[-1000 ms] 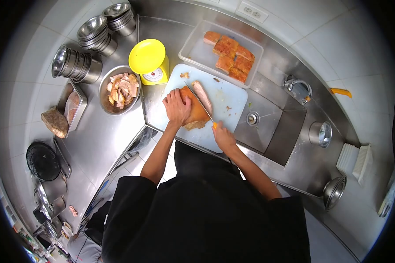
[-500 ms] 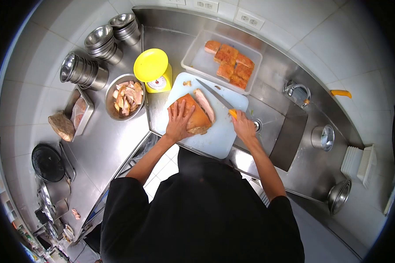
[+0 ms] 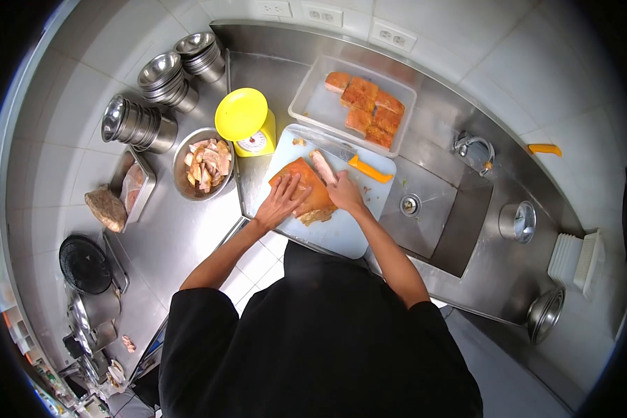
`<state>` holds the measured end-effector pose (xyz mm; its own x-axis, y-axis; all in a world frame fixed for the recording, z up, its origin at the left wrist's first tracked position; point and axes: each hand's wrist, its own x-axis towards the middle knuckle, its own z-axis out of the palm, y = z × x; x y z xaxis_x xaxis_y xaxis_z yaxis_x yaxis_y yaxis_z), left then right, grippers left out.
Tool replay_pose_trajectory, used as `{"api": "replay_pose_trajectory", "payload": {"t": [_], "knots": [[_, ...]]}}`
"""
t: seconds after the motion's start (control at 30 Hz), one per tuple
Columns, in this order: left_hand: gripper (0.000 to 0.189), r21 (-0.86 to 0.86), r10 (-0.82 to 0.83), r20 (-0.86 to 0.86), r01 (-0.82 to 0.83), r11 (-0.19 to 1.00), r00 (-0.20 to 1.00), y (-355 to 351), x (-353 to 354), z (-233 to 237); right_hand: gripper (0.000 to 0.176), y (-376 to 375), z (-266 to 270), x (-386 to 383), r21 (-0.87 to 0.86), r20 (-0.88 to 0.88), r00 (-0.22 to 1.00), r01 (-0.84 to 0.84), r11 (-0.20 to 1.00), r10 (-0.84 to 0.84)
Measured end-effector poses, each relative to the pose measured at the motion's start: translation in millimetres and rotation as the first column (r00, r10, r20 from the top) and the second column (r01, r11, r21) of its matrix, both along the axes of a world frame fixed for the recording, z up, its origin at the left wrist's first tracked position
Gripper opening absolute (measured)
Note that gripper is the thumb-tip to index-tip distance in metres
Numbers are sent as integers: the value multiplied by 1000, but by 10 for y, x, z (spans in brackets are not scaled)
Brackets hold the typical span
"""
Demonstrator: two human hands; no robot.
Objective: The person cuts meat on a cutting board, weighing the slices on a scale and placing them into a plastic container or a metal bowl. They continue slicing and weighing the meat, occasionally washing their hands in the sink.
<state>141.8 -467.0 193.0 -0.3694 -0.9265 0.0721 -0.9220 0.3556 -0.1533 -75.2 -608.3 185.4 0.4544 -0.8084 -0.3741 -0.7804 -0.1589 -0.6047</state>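
Centrally, pork slab (image 3: 301, 169) on white board (image 3: 345, 235), steel counter (image 3: 188, 223).

Knife (image 3: 352, 159), scale (image 3: 247, 125) and tray (image 3: 313, 104) hem the board (image 3: 341, 235).

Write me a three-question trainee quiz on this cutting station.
1. Fill in: the pan of the scale is ____.
2. True or false: the right hand holds the knife.
3. The left hand rests on: A the knife, B the scale, C the meat slab.
Key: 1 yellow; 2 false, the knife lies on the cutting board; 3 C.
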Motion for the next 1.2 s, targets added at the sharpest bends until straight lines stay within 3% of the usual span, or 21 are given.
{"api": "replay_pose_trajectory", "payload": {"t": [0.03,0.07,0.13,0.23,0.3,0.33,0.37,0.43,0.5,0.53,0.57,0.67,0.73,0.8,0.83,0.93,1.03,1.13,1.2], "knots": [[73,11,-5,-164,6,1000,986,-19,-4,102,47,-29,-203,74,24,4,1000,-30,999,30],[74,64,-15,-98,21,998,995,-36,6,144,51,-86,-313,141,46,10,998,-57,997,57],[77,172,-44,32,38,984,998,-48,42,179,54,-313,-201,203,261,-30,993,-106,960,117],[79,-48,-94,24,95,994,995,-36,123,22,57,-436,29,160,481,41,984,-173,859,176],[86,-76,-96,-95,89,993,991,-4,227,-28,57,-429,93,185,566,123,967,-254,784,225],[90,-90,-95,-155,82,993,983,6,270,-24,57,-355,150,192,627,197,966,-255,736,167],[88,-87,-51,-375,20,996,926,30,311,-23,58,-285,210,179,682,263,959,-263,683,106],[85,-37,34,-746,-93,995,665,176,349,67,57,-259,413,208,781,338,941,-292,552,19],[78,189,327,-871,-364,912,366,302,180,217,56,-280,604,208,857,366,930,-320,404,-39],[74,321,439,-880,-454,831,180,311,85,265,57,-287,641,237,831,346,938,-300,469,-12],[71,379,399,-915,-442,813,-52,274,38,210,57,-321,679,278,799,323,946,-280,532,12],[67,488,299,-836,-373,789,-460,213,-4,-38,56,-367,496,333,691,229,972,-193,697,43],[64,499,291,-819,-364,786,-494,184,27,-110,54,-337,298,319,568,189,980,-163,807,65],[63,517,296,-795,-338,786,-529,182,50,-107,52,-228,102,294,219,148,978,-180,959,150],[61,532,306,-787,-337,777,-537,173,42,-71,52,-179,30,285,28,118,975,-191,981,187],[56,558,329,-772,-332,761,-544,153,41,20,55,9,-9,309,90,400,914,35,995,-68],[55,547,338,-784,-324,772,-520,114,48,52,51,65,70,355,-366,345,893,-156,917,289],[52,533,344,-810,-353,769,-476,90,36,18,43,86,122,462,81,426,904,-84,993,42],[50,520,337,-831,-405,752,-442,70,8,-32,39,104,152,475,55,451,892,-65,996,33]]}}
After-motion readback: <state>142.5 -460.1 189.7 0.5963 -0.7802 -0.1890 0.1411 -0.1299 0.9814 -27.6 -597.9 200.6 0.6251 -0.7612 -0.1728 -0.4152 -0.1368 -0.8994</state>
